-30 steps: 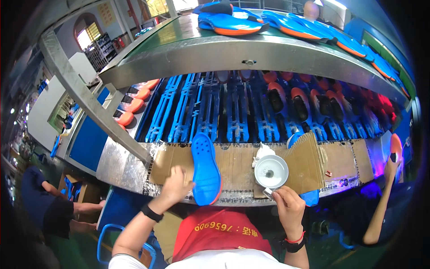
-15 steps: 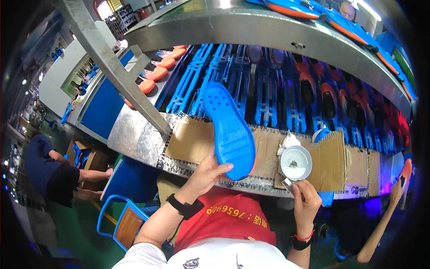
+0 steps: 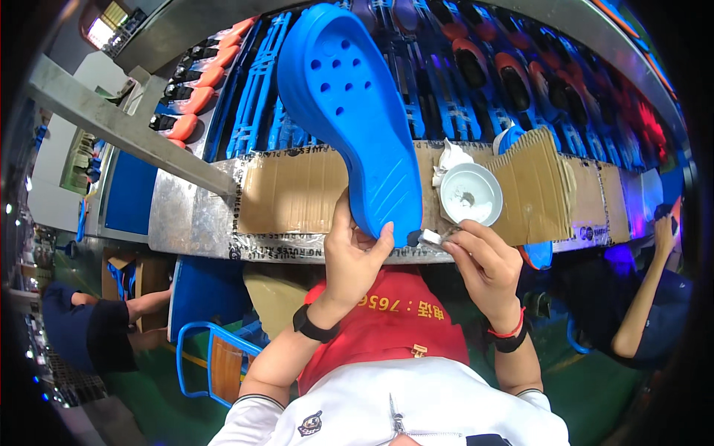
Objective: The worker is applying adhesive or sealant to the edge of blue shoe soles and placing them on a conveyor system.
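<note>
My left hand (image 3: 358,256) grips a blue shoe sole (image 3: 375,149) by its near end, thumb on the face. The sole is tilted up, its wide, holed end farthest from me. A dark patch shows at its near end. Between the thumb and fingers of my right hand (image 3: 487,260) is a small white-tipped tool (image 3: 431,236), whose exact kind I cannot make out. Its tip is close to the dark patch; whether they touch is unclear. Just beyond my right hand stands a white bowl (image 3: 487,172) with some whitish material inside.
Cardboard (image 3: 290,193) covers part of the metal bench (image 3: 190,215). Crumpled white tissue (image 3: 452,157) lies beside the bowl. Behind is a blue-slatted conveyor (image 3: 256,104) carrying shoe parts. A metal post (image 3: 134,123) rises at left. Another person's arm (image 3: 643,290) is at right; a blue-framed chair (image 3: 223,364) stands lower left.
The sole has come up nearer to view. My right hand has moved the small tool from the bowl's near edge left to the sole's near end. The view has shifted.
</note>
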The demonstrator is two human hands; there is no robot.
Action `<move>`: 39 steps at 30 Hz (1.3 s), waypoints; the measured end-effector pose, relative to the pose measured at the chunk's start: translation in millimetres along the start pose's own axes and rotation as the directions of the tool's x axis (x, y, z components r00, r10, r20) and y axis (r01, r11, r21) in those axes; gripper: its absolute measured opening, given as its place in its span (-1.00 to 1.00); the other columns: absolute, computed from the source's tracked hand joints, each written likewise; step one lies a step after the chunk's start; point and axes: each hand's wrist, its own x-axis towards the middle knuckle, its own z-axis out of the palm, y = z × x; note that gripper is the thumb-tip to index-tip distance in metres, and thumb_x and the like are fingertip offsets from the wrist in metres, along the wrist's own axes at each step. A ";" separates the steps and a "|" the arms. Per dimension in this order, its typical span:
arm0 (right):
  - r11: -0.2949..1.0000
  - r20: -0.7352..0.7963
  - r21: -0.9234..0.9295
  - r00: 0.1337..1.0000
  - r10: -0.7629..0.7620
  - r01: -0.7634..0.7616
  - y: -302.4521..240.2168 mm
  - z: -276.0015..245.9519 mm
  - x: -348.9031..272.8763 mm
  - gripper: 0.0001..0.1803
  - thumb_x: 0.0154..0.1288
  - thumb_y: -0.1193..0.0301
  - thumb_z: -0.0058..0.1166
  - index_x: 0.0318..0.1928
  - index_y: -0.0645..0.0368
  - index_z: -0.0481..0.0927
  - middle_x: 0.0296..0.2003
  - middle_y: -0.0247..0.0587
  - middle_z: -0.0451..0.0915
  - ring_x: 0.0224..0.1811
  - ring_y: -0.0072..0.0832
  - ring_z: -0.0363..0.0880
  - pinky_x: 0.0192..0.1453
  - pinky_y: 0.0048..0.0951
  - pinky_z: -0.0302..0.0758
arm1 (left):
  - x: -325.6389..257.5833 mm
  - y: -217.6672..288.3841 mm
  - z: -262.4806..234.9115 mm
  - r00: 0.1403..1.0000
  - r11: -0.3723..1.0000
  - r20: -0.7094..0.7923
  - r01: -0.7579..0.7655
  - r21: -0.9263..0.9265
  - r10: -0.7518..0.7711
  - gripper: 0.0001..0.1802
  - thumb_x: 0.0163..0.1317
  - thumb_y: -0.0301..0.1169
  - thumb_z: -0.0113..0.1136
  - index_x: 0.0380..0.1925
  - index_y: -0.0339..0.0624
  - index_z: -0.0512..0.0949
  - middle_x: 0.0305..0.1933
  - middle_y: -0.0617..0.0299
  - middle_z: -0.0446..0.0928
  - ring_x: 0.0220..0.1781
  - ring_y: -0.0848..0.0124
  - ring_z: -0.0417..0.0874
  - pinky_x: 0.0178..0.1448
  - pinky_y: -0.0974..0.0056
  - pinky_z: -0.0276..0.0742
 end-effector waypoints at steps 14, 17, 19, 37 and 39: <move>0.988 0.102 -0.112 0.991 -0.091 0.102 -4.6 5.7 6.5 -0.84 0.02 0.50 0.32 -0.35 0.19 0.62 -0.33 -0.17 0.63 -0.48 -0.26 0.64 -0.49 -0.38 0.54 | -7.7 7.2 4.0 0.990 0.955 0.056 -0.136 0.262 0.126 -0.38 0.22 -0.52 0.19 0.27 -0.36 0.23 -0.02 -0.09 0.57 -0.14 0.28 0.70 -0.09 0.26 0.65; 0.991 0.108 -0.091 0.990 -0.085 0.095 -3.6 5.8 4.7 -0.85 0.03 0.49 0.32 -0.35 0.19 0.62 -0.33 -0.16 0.63 -0.48 -0.25 0.64 -0.50 -0.37 0.54 | -8.4 6.7 4.3 0.989 0.954 0.061 -0.146 0.263 0.135 -0.38 0.22 -0.53 0.19 0.28 -0.34 0.23 -0.04 -0.08 0.58 -0.15 0.27 0.71 -0.09 0.26 0.65; 0.991 0.104 -0.103 0.991 -0.079 0.090 -2.2 6.0 3.6 -0.85 0.03 0.48 0.32 -0.35 0.19 0.62 -0.32 -0.15 0.64 -0.47 -0.25 0.65 -0.50 -0.37 0.54 | -8.9 7.0 4.7 0.988 0.954 0.061 -0.152 0.260 0.141 -0.38 0.22 -0.53 0.19 0.28 -0.34 0.23 -0.05 -0.09 0.59 -0.15 0.27 0.71 -0.09 0.26 0.65; 0.961 0.015 -0.258 0.995 -0.096 0.096 1.2 -6.8 3.5 -0.82 0.04 0.52 0.30 -0.30 0.19 0.61 -0.32 -0.14 0.60 -0.47 -0.21 0.61 -0.45 -0.35 0.52 | -5.4 17.6 5.5 0.984 0.910 0.067 -0.177 0.374 0.163 -0.44 0.18 -0.51 0.24 0.19 -0.36 0.35 -0.08 -0.13 0.58 -0.20 0.20 0.72 -0.13 0.27 0.61; 0.977 -0.062 -0.208 0.997 -0.050 0.036 1.2 -13.9 5.8 -0.83 0.03 0.57 0.30 -0.31 0.23 0.61 -0.33 -0.09 0.61 -0.45 -0.19 0.62 -0.42 -0.37 0.53 | 8.3 21.3 -2.2 0.980 0.947 0.093 -0.195 0.255 0.177 -0.37 0.15 -0.54 0.25 0.23 -0.38 0.27 -0.04 -0.13 0.57 -0.16 0.25 0.71 -0.13 0.29 0.64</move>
